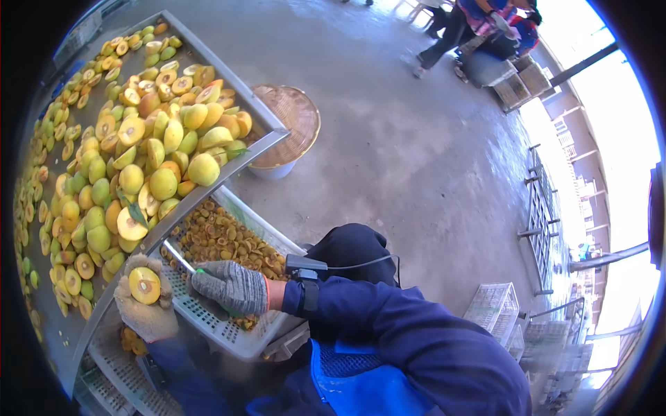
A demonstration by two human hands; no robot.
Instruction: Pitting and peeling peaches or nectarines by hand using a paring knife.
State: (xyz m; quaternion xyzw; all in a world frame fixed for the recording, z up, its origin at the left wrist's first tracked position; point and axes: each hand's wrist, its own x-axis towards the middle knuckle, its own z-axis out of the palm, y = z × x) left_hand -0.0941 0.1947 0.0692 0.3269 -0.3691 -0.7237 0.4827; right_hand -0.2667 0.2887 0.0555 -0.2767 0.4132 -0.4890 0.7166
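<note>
My left hand (pixel 146 297), in a worn pale knit glove, holds a halved yellow stone fruit (pixel 144 285), likely apricot, cut face up with its stone in the middle. To its right, my right hand (pixel 229 287) in a grey knit glove grips a hand tool with a green handle (pixel 200 271) and a narrow metal shaft (pixel 179 256). The shaft's tip reaches up to the metal table's edge, apart from the held half; its exact shape is unclear. Below this hand stands a white plastic crate (pixel 234 340) with many small brownish-yellow fruit pieces or stones (pixel 223 234).
Halved fruit (pixel 163 184) is heaped on the rimmed metal table (pixel 195 200) at left. A wicker tray (pixel 291 117) rests on a bucket (pixel 273 171) beyond its corner. Another crate (pixel 122 359) stands under the table edge. People (pixel 484 31) work beside crates (pixel 520 86) at the far right.
</note>
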